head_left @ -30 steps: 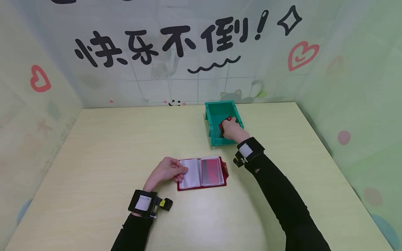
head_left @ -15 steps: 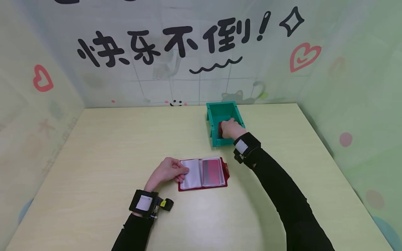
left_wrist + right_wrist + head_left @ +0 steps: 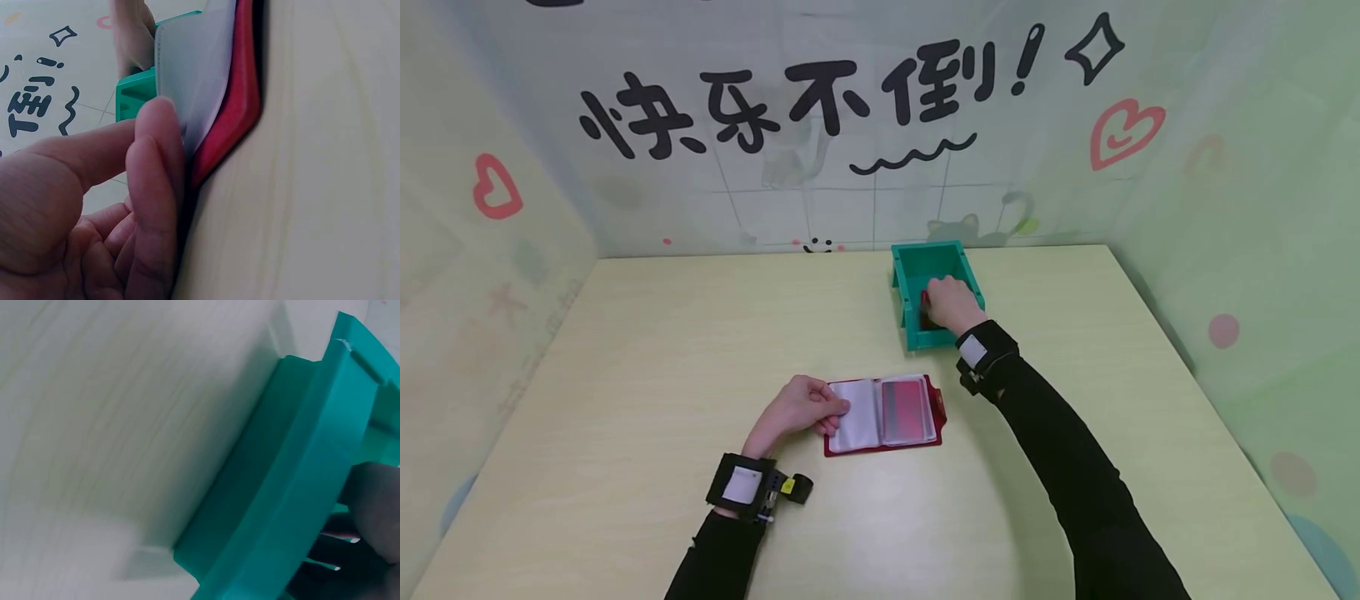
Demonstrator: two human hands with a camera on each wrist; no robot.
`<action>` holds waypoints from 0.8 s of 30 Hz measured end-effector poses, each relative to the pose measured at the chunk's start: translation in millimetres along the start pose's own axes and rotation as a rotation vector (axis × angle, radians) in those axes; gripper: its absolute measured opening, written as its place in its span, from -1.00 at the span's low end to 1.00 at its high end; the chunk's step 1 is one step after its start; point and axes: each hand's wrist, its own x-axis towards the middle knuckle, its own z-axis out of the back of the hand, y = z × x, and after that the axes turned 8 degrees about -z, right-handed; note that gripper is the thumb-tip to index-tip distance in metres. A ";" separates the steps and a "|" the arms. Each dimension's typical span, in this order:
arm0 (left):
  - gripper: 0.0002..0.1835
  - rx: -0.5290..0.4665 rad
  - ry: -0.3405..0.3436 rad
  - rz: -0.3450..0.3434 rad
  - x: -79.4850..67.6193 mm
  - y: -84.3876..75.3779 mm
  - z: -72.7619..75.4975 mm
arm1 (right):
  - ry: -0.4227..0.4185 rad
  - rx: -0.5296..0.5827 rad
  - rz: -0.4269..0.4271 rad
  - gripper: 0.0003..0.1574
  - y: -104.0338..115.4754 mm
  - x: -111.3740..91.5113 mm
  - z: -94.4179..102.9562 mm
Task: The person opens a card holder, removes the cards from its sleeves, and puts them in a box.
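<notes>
A small card holder with a red cover lies open on the table, its clear plastic pages spread. In its right-hand page sits a pink card with a grey stripe. My left hand pinches the left-hand page at its outer edge between thumb and fingers, just above the red cover. My right hand reaches down into a teal bin, next to a flat dark-red piece. Its fingertips are mostly hidden, and I cannot tell whether they grip the piece.
The bin stands near the back of the pale wooden table, right of centre. Printed cloth walls with black characters and hearts rise behind and at both sides. Both wrists wear black camera straps.
Inside the bin, the red piece near my right hand went from tilted up to lower down, and that hand shifted slightly. My left hand stays at the page.
</notes>
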 end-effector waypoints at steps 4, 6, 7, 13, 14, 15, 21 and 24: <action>-0.83 0.002 -0.002 0.002 0.0 0.7 0.3 | 0.056 0.000 -0.006 -0.68 0.9 4.0 -7.1; -0.83 -0.002 -0.002 0.003 0.1 0.8 0.4 | 0.092 -0.012 -0.019 -0.69 1.8 5.1 -9.0; -0.83 -0.004 -0.001 0.003 0.1 0.7 0.5 | 0.103 -0.019 -0.023 -0.71 2.1 5.3 -9.6; -0.83 -0.010 0.006 0.000 0.0 0.6 0.2 | 0.105 -0.016 -0.042 -0.80 2.5 2.5 -9.3; -0.83 -0.009 0.006 0.000 -0.2 0.5 0.2 | 0.100 -0.013 -0.043 -0.81 2.4 1.2 -8.7; -0.83 -0.009 0.006 -0.001 -0.3 0.4 0.1 | 0.091 -0.010 -0.045 -0.83 2.3 0.3 -8.3; -0.81 -0.012 0.019 -0.037 1.9 2.9 1.2 | 0.035 0.022 -0.033 -0.68 0.0 -1.4 -7.6; -0.80 -0.011 0.023 -0.041 2.1 2.8 1.9 | 0.027 0.035 -0.023 -0.61 -1.4 -0.2 -8.9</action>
